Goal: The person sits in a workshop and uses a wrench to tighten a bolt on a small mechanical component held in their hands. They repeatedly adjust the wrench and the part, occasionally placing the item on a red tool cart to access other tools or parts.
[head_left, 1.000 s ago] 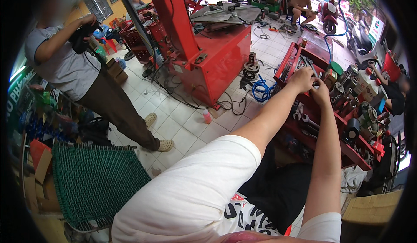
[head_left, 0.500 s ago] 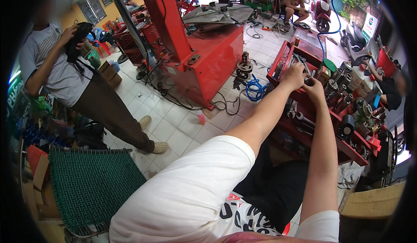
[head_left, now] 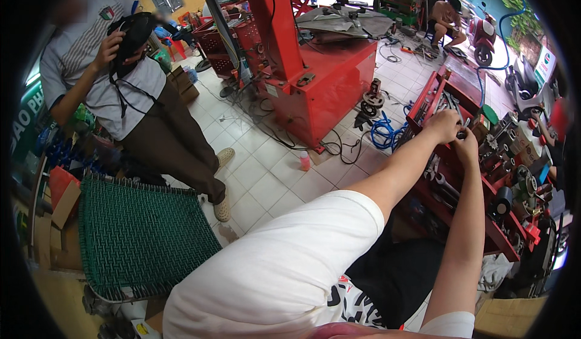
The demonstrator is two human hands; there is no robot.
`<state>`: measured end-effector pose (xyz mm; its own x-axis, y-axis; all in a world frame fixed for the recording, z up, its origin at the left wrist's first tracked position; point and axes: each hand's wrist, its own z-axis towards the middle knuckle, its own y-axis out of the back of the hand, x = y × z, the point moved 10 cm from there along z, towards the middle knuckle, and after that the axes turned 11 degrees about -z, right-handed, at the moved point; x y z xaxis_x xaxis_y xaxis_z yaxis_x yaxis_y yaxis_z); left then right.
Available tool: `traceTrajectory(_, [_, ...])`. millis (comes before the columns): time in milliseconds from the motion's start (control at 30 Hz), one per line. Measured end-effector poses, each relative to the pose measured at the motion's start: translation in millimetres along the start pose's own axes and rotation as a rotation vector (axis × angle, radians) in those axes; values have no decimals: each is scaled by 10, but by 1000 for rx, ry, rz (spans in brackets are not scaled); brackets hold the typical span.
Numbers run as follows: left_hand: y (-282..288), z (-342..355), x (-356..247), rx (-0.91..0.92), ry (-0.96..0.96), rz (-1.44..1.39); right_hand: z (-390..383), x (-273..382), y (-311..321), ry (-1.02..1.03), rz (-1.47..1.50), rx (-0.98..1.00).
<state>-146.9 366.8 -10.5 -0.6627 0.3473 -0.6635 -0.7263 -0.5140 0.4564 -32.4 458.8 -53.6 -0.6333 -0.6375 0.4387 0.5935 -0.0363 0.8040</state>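
Observation:
My left hand (head_left: 445, 126) is over the tool tray of the red cart (head_left: 484, 209), its fingers curled closed at the near side of the tray. Right beside it, my right hand (head_left: 466, 148) is closed on a small dark round part (head_left: 462, 135), too small to name. The two hands nearly touch, and whatever sits in the left fingers is hidden. Metal hand tools (head_left: 448, 101) lie in the tray just beyond my hands. On a lower level of the cart, below my forearms, rests a wrench (head_left: 446, 186).
Motor parts (head_left: 507, 154) crowd the cart's right side. A red machine (head_left: 315, 91) stands ahead, with a blue hose (head_left: 385, 133) and black cables on the tiles. A person (head_left: 139, 91) holding a black item stands left, behind a green woven chair (head_left: 142, 236). A pink bottle (head_left: 304, 161) stands on the floor.
My view has turned left, so the scene sits farther right. Both hands stay together at the cart's tray, with little change in grip. The person at the left has shifted the black item.

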Motion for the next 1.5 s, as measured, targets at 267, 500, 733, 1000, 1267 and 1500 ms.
traceTrajectory(267, [-9,2,-22,-5,-8,15,125,-184,-212,54,129,82])
traceTrajectory(500, [55,-7,80,-47,94,16,42,-14,-3,27,66,-26])
traceTrajectory(733, [68,12,1,-77,114,12,71,-168,-50,14,278,33])
traceTrajectory(1000, [137,-8,-59,-102,95,-2,-13,-115,-106,-91,458,221])
traceTrajectory(1267, [37,35,-113,-34,-68,-11,-15,53,72,0,-48,5])
traceTrajectory(1500, [-1,30,-74,-8,-44,-29,-29,112,98,61,-84,-22])
